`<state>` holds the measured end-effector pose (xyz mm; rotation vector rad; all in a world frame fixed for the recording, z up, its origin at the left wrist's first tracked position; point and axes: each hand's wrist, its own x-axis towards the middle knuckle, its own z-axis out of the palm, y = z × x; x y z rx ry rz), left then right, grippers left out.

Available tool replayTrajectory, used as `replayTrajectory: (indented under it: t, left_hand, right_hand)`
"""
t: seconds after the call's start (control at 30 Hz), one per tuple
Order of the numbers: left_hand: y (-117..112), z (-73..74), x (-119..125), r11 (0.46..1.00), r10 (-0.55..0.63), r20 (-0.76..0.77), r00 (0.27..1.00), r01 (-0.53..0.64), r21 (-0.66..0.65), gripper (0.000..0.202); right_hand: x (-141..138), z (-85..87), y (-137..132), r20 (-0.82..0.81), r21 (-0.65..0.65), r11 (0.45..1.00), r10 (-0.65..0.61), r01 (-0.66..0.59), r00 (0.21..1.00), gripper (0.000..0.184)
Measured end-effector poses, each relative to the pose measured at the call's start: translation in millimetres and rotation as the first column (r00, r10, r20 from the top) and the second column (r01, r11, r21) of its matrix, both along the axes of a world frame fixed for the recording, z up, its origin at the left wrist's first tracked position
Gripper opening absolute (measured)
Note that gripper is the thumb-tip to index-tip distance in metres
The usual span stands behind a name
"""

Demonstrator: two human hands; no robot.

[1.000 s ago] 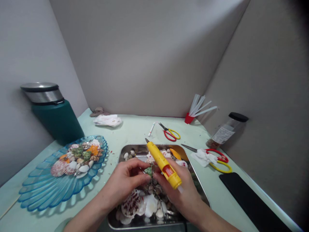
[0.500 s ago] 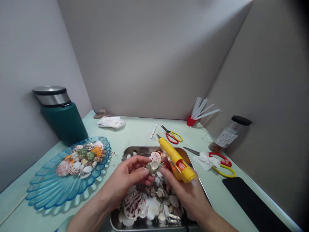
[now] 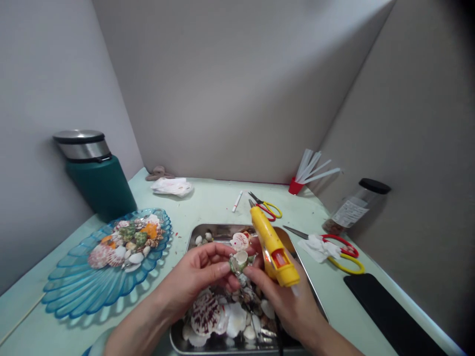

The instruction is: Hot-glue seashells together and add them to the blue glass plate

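Observation:
Over the metal tray (image 3: 174,324), my left hand (image 3: 206,267) pinches a small green-and-white seashell (image 3: 239,262) between thumb and fingers. My right hand (image 3: 284,287) is wrapped round a yellow hot glue gun (image 3: 272,242), its nozzle pointing up and away from me. The right thumb also reaches the shell's right side. Some of the right fingers are hidden behind the gun. Below both hands, the tray holds many shells, among them a purple-and-white scallop shell (image 3: 205,312) and a pinkish scallop shell (image 3: 240,241) at the far side.
A blue shell-shaped dish (image 3: 79,291) with shells stands left, before a green bottle (image 3: 102,185). Behind the tray lie a white marker (image 3: 237,202) and scissors (image 3: 272,208). Rightward are larger scissors (image 3: 347,254), tissue (image 3: 317,247), a jar (image 3: 351,210), glue sticks in a red cup (image 3: 296,186) and a black slab (image 3: 386,311).
The glue gun has turned more upright and its nozzle has shifted right. The shell has moved slightly right and tilted, and the right thumb now presses closer on it.

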<state>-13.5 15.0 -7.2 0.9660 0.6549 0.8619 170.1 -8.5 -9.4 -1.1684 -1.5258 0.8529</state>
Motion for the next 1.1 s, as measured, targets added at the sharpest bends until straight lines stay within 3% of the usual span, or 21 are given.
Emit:
replayTrajectory:
  t: [0.23,0.53,0.8,1.1]
  left_hand:
    - [-2,2.3,1,0.998,-0.037,-0.060,0.998,0.040,0.045,0.019]
    - [-2,4.5,7,0.990,0.082,-0.184,0.979,-0.058,0.132,0.041]
    - [-7,10.3,9,0.932,0.233,-0.342,0.911,-0.109,0.345,0.027]
    - [-5,3.8,7,0.941,0.199,-0.354,0.914,-0.077,0.329,0.029]
  right_hand:
    - [0,0.4,-1,0.026,-0.005,0.999,0.042,-0.042,0.999,0.024]
    - [1,-5.8,0,0.102,0.035,0.998,-0.054,0.051,0.993,0.025]
    - [-2,-2.2,0,0.142,0.113,0.993,-0.055,0.039,0.988,0.020]
    - [-2,-9.6,2,0.102,0.152,0.986,-0.088,0.072,0.991,0.028]
